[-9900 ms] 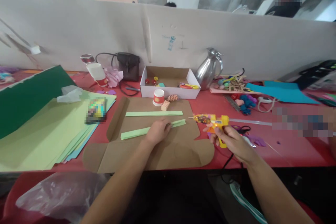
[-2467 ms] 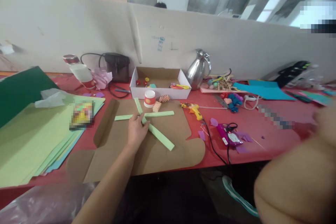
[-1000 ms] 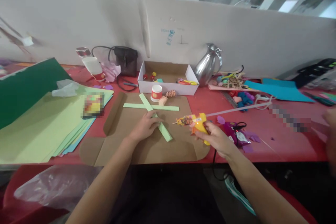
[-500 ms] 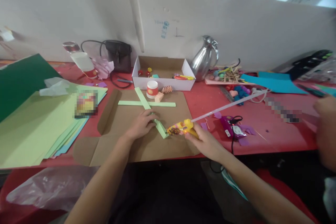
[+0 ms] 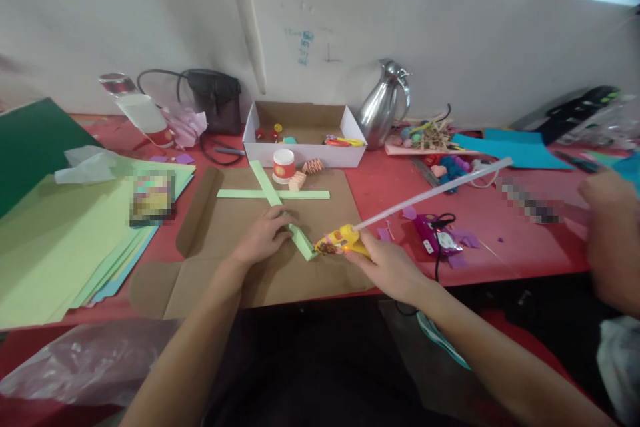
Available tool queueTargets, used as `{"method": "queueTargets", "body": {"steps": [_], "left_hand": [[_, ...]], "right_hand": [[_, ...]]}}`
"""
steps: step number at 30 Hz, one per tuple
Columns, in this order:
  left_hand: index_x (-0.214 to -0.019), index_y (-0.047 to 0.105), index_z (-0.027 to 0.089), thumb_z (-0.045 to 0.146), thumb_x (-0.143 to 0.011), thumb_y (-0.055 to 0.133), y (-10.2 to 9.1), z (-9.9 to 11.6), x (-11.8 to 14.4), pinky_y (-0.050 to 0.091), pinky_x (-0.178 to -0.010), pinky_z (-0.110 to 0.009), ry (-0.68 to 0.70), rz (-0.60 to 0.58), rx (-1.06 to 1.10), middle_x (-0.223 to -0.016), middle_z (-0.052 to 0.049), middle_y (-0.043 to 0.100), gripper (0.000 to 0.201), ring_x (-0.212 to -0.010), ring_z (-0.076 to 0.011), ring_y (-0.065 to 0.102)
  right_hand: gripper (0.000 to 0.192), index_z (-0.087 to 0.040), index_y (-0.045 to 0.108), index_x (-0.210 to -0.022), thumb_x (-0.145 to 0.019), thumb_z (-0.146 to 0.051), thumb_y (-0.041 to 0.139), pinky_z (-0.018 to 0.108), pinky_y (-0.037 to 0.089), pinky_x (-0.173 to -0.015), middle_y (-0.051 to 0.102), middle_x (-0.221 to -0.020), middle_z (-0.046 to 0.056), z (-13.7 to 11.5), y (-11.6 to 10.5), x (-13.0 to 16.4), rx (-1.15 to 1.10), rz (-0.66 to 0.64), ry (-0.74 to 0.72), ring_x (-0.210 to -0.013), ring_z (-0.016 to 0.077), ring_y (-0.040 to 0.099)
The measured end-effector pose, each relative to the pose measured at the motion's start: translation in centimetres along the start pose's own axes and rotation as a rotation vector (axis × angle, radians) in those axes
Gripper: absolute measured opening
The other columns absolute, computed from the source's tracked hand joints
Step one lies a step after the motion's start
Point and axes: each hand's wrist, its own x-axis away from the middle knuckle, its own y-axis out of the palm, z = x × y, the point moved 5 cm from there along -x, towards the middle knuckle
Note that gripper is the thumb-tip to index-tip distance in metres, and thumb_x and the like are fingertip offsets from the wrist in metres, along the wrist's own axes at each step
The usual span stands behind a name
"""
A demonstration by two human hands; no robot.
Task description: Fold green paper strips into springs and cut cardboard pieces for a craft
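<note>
Green paper strips lie crossed on the cardboard. Our left hand presses flat to keep them from sliding, while our right hand grips the glue gun at the strip's end.

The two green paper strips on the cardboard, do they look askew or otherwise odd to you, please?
Yes: the diagonal strip lies slanted across the level strip, forming a lopsided cross. The left hand presses it down; the glue gun in the right hand points at its near end.
</note>
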Motion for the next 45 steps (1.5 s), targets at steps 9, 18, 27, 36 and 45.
{"method": "queueTargets", "body": {"steps": [9,18,27,36,45], "left_hand": [[-0.11,0.065,0.026,0.018,-0.084,0.052,0.1,-0.1,0.0,0.045,-0.102,-0.039,-0.018,-0.02,-0.002,-0.127,-0.005,0.054,0.03,-0.118,-0.0223,0.054],[-0.113,0.062,0.026,0.018,-0.085,0.051,0.0,0.0,0.0,0.046,-0.1,-0.038,-0.013,-0.009,0.015,-0.126,-0.005,0.055,0.031,-0.116,-0.0216,0.055],[-0.105,0.07,0.027,0.027,-0.088,0.051,0.0,0.1,0.3,0.048,-0.098,-0.036,-0.017,-0.009,-0.024,-0.13,-0.005,0.056,0.025,-0.115,-0.0221,0.058],[-0.099,0.076,0.024,0.033,-0.087,0.057,0.0,0.8,0.5,0.047,-0.101,-0.04,0.049,0.064,-0.027,-0.119,-0.008,0.066,0.024,-0.121,-0.0249,0.055],[-0.103,0.075,0.024,0.029,-0.087,0.056,-0.2,1.3,0.5,0.046,-0.102,-0.038,0.053,0.05,-0.019,-0.122,-0.007,0.065,0.025,-0.12,-0.0233,0.055]], "right_hand": [[0.038,-0.022,0.054,-0.121,-0.095,-0.047,0.043,0.029,0.036,-0.054,0.072,-0.086,0.009,-1.0,-1.2,-0.2,0.09,0.001,-0.064,-0.076,0.0261,0.067],[0.04,-0.02,0.055,-0.119,-0.093,-0.049,0.046,0.03,0.041,-0.057,0.071,-0.089,0.01,-0.5,-2.9,-0.2,-0.004,0.08,0.026,-0.077,0.0266,0.067],[0.034,-0.017,0.058,-0.11,-0.091,-0.044,0.05,0.02,0.041,-0.047,0.07,-0.091,0.007,6.7,-3.6,-8.1,-0.543,0.158,0.166,-0.051,0.0086,0.054],[0.03,-0.005,0.064,-0.105,-0.093,-0.027,0.049,0.039,0.048,-0.079,0.067,-0.102,0.023,10.8,-4.6,-13.5,-0.175,0.342,0.393,-0.095,0.0301,0.064],[0.04,-0.024,0.059,-0.127,-0.097,-0.043,0.042,0.05,0.021,-0.115,0.048,-0.144,0.001,-4.5,3.9,-1.1,0.239,0.242,-0.608,-0.139,0.031,0.026]]}}
